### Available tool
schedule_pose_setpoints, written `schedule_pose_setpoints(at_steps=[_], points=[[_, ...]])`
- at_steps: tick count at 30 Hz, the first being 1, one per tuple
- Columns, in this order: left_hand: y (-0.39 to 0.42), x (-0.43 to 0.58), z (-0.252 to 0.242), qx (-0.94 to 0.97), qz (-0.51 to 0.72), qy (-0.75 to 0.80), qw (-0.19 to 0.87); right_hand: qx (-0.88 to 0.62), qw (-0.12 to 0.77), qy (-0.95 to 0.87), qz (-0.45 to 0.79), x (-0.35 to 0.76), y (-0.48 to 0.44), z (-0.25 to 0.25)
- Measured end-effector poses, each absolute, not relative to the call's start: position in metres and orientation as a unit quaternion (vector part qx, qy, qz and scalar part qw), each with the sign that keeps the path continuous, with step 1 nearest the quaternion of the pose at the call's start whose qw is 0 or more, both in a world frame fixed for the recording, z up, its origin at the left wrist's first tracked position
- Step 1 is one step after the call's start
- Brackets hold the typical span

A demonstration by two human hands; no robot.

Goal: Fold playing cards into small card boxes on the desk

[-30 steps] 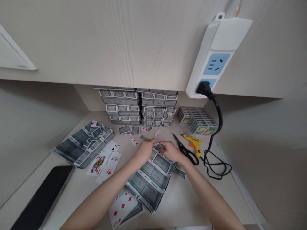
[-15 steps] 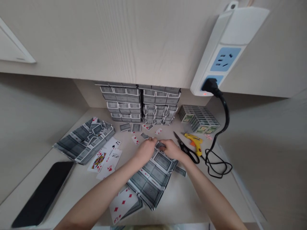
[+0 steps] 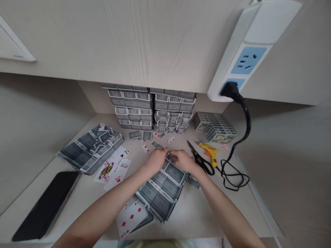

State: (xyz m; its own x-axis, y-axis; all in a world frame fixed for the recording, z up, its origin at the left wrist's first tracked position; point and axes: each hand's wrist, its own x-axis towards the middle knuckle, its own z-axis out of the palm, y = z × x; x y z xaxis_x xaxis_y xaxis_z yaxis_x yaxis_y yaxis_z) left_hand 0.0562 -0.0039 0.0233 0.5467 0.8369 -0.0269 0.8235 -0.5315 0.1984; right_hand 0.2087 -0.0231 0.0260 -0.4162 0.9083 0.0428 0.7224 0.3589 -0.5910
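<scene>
A box built of grey-backed playing cards (image 3: 161, 187) lies tilted on the desk in front of me. My left hand (image 3: 157, 159) is closed in a pinch at its far edge, thumb and fingers near the corner. Right beside it my right hand (image 3: 182, 160) grips the same edge with bent fingers. A bit of grey card shows between the two hands; the fingertips partly hide it. Under the near left side of the box lie loose playing cards (image 3: 130, 218), one of them a face-up diamond. A cut card strip (image 3: 193, 182) sits by my right wrist.
Black scissors (image 3: 203, 162) and a yellow glue gun (image 3: 210, 151) lie to the right, with a looped black cord. Stacked card boxes (image 3: 134, 103) stand at the back. An open card tray (image 3: 89, 151), face-up cards (image 3: 117, 172) and a black phone (image 3: 48, 205) are leftward. A power strip (image 3: 248, 62) hangs above.
The view has shifted slightly. Both hands stay at the far edge of the card box, with only slight finger movement.
</scene>
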Motion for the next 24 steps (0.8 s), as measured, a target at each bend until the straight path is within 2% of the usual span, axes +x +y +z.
schedule_pose_setpoints(at_steps=[12, 24], points=[[-0.007, 0.059, 0.027, 0.88, 0.024, 0.466, 0.087, -0.569, 0.131, -0.785, 0.207, 0.203, -0.026, 0.033], [0.003, 0.045, 0.026, 0.834, 0.047, 0.518, 0.183, -0.602, 0.027, -0.79, 0.115, 0.195, -0.034, 0.034]])
